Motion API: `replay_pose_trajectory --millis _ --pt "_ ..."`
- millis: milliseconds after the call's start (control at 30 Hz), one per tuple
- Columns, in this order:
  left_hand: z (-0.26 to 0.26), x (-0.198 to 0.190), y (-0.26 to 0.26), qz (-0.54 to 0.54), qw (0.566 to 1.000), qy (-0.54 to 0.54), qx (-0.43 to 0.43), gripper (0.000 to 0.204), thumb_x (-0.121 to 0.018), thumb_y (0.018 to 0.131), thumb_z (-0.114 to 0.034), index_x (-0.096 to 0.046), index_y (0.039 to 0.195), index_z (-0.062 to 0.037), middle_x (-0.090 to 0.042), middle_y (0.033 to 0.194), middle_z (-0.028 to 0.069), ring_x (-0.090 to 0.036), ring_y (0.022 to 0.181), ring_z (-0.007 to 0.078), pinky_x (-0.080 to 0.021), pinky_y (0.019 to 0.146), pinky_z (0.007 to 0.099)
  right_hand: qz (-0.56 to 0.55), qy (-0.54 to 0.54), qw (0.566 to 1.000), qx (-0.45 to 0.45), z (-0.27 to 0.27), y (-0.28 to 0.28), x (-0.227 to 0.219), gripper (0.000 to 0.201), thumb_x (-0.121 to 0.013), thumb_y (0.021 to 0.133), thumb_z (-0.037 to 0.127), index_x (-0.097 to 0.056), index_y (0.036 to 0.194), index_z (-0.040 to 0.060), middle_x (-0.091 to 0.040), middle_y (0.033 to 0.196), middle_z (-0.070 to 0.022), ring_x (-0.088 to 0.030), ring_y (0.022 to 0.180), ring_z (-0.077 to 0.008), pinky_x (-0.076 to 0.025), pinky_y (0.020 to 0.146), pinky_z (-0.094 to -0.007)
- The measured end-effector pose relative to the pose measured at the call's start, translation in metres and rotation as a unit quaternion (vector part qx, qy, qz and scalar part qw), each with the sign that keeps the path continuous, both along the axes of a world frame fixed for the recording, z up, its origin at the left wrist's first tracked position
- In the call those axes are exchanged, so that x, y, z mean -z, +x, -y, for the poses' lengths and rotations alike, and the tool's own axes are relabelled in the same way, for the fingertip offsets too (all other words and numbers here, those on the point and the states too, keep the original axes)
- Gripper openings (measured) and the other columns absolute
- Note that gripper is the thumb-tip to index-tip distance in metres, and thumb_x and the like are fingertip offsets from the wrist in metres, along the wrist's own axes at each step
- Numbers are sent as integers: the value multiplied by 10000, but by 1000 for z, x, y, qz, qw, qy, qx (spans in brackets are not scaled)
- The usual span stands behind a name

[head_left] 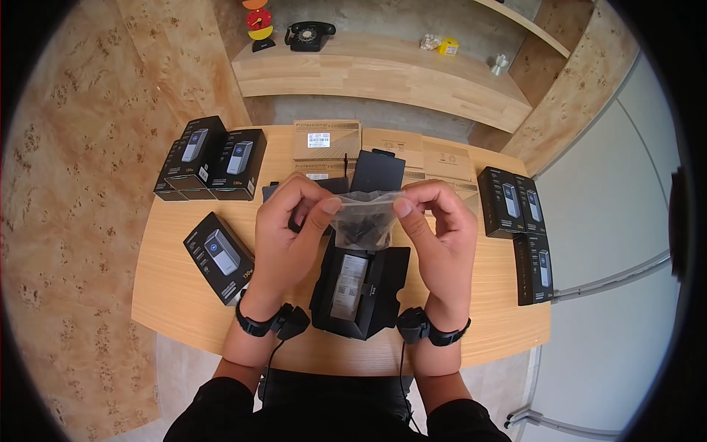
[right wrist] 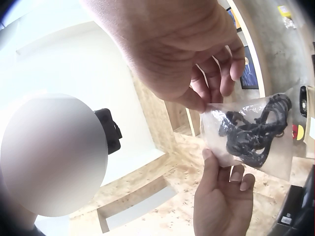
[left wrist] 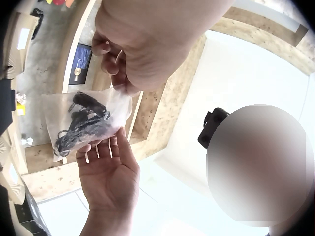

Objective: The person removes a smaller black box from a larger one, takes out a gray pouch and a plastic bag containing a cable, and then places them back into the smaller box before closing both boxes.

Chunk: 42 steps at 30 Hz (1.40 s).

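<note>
Between the two hands hangs a clear plastic bag (head_left: 364,230) with a bundled black cable (right wrist: 258,130) inside. My left hand (head_left: 289,230) pinches one upper corner between thumb and fingers. The opposite corner is pinched by my right hand (head_left: 448,239), so the bag's mouth edge is stretched across. In the right wrist view the left hand (right wrist: 224,204) shows below the bag. Under the bag, an opened black box (head_left: 375,298) lies on the table with its flaps spread. A pale printed piece (head_left: 349,286) sits inside it.
On the wooden table (head_left: 166,272), black power bank boxes (head_left: 239,163) are stacked at the back left and others (head_left: 504,200) at the right. One box (head_left: 221,258) lies beside the left forearm. Brown cartons (head_left: 328,138) line the far edge, below a shelf with a black telephone (head_left: 309,35).
</note>
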<state>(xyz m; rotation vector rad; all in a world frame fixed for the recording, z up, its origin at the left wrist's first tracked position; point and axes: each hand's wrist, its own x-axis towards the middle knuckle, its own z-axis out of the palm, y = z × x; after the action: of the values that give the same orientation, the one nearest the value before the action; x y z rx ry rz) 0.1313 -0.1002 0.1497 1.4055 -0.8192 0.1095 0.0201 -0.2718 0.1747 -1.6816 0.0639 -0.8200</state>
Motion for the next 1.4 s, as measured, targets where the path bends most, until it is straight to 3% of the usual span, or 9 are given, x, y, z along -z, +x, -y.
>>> replay_pose_trajectory --millis 300,500,700,867,1067,1400 --pt "0 3 0 3 1000 5 -8 138 -746 989 -117 -668 911 -33 -566 818 -14 -423 732 81 -344 663 236 5 2 1000 -5 -1 0 0 78 -761 954 60 -698 966 16 -686 916 1 -555 867 -93 -467 832 -251" --pt "-2 -2 -2 -33 997 -9 63 69 -754 952 -86 -698 953 -45 -624 872 -11 -444 766 86 -358 670 246 9 4 1000 -7 -1 -2 -2 66 -754 950 41 -696 967 16 -688 921 -3 -564 871 -93 -472 836 -251" --pt "-1 -5 -4 31 998 24 48 116 -804 901 -89 -726 975 -47 -665 908 5 -513 765 94 -368 665 243 9 5 999 -36 -5 -1 -2 69 -759 943 29 -694 964 14 -696 928 -20 -581 876 -98 -478 838 -254" --pt "-1 -4 -5 25 999 7 41 101 -804 901 -82 -727 955 -46 -674 917 12 -554 772 99 -377 661 240 17 3 999 -50 -5 0 0 76 -759 923 9 -697 966 16 -698 933 -30 -591 873 -109 -480 836 -259" --pt "-1 -8 -8 54 997 6 54 103 -806 895 -49 -725 957 -35 -670 913 25 -600 791 113 -414 666 245 24 -76 995 -67 -5 1 -5 127 -768 869 -12 -712 976 27 -705 932 -52 -636 879 -144 -488 818 -274" --pt "-3 -12 -9 74 995 20 58 94 -804 896 -33 -726 948 -24 -664 915 43 -625 797 131 -465 686 246 15 -74 995 -71 -7 2 -4 115 -784 865 -17 -733 962 15 -722 927 -70 -674 869 -169 -529 804 -287"
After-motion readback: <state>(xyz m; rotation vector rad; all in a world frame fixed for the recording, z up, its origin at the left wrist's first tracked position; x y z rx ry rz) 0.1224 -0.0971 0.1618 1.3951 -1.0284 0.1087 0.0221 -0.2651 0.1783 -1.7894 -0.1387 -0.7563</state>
